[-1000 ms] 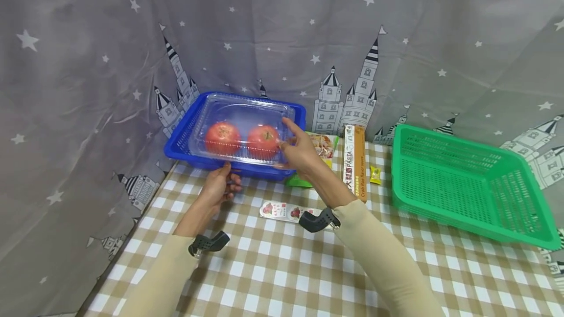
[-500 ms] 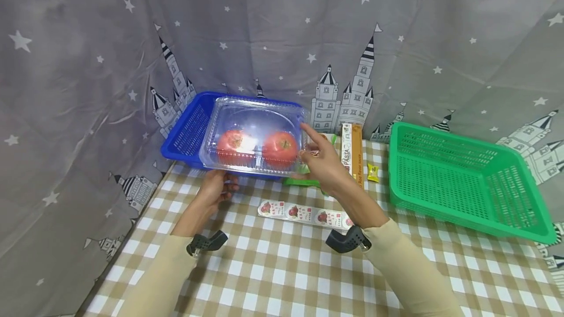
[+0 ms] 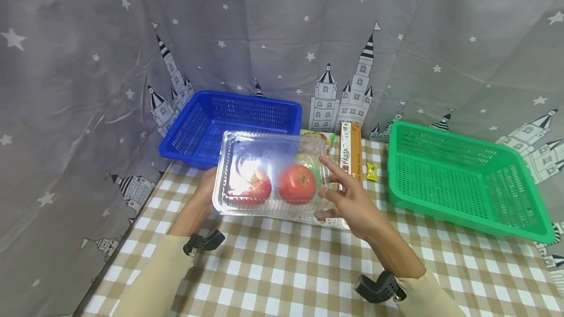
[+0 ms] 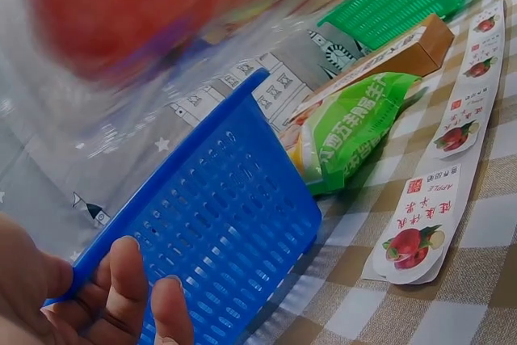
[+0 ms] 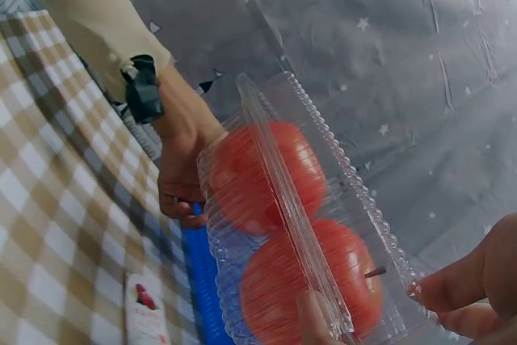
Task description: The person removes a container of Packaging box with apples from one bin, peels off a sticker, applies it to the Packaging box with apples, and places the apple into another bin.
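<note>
A clear box (image 3: 274, 170) hangs between right fingers (image 3: 339, 172) pinching it and left fingers (image 4: 125, 276) gripping a basket (image 3: 253, 111)

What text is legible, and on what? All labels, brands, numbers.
"PASTA": white face of the long box.
"flavor sauce": the same box's orange-brown side, small.
"APPLE": sticker strip.
Chinese characters on the box, the strip and the green bag: too small or blurred to quote surely.
Yellow packet: print too small.
No numbers legible.
</note>
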Demonstrator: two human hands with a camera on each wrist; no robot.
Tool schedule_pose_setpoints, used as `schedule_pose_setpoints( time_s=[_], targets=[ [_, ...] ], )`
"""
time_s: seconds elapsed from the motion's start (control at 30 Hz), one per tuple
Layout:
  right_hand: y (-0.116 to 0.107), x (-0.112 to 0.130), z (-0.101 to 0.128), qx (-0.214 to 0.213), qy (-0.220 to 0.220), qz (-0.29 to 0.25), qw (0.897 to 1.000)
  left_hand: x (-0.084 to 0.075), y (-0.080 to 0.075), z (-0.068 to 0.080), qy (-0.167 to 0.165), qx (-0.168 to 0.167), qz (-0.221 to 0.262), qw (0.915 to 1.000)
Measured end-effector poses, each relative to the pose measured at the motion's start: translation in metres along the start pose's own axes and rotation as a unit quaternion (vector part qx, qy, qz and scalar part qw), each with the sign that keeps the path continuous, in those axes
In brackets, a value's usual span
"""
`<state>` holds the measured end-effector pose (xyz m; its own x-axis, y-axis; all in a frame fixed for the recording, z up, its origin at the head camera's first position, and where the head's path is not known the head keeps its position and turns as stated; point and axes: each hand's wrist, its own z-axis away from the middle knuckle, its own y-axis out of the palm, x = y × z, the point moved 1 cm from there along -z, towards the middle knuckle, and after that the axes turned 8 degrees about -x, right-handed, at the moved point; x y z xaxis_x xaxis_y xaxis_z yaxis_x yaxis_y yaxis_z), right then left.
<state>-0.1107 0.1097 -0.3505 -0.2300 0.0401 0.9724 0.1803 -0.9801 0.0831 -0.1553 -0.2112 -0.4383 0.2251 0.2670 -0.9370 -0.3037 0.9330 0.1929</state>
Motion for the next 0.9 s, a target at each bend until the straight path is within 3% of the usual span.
schedule_pose_setpoints(
  time_s=[0.1, 0.2, 0.37, 0.6, 0.7, 0.9],
  targets=[
    [-0.009, -0.010, 0.016, -0.003, 0.005, -0.002, 1.000, 0.001, -0.002, -0.003, -0.015, -0.002, -0.071, 0.9973],
    [-0.017, -0.020, 0.031, -0.011, 0.004, -0.005, 1.000, 0.002, -0.003, -0.006, -0.042, -0.005, -0.097, 0.9943],
    [-0.028, -0.040, 0.057, -0.042, 0.017, -0.002, 0.999, 0.003, -0.003, -0.007, -0.056, 0.000, -0.106, 0.9928],
    [-0.034, -0.068, 0.087, -0.082, 0.068, -0.001, 0.994, 0.003, -0.002, -0.007, -0.055, 0.003, -0.114, 0.9919],
    [-0.034, -0.078, 0.098, -0.093, 0.082, -0.017, 0.992, 0.002, -0.001, -0.007, -0.056, 0.005, -0.114, 0.9919],
    [-0.039, -0.094, 0.110, -0.106, 0.112, 0.009, 0.988, 0.002, -0.001, -0.008, -0.051, 0.005, -0.120, 0.9914]
  ],
)
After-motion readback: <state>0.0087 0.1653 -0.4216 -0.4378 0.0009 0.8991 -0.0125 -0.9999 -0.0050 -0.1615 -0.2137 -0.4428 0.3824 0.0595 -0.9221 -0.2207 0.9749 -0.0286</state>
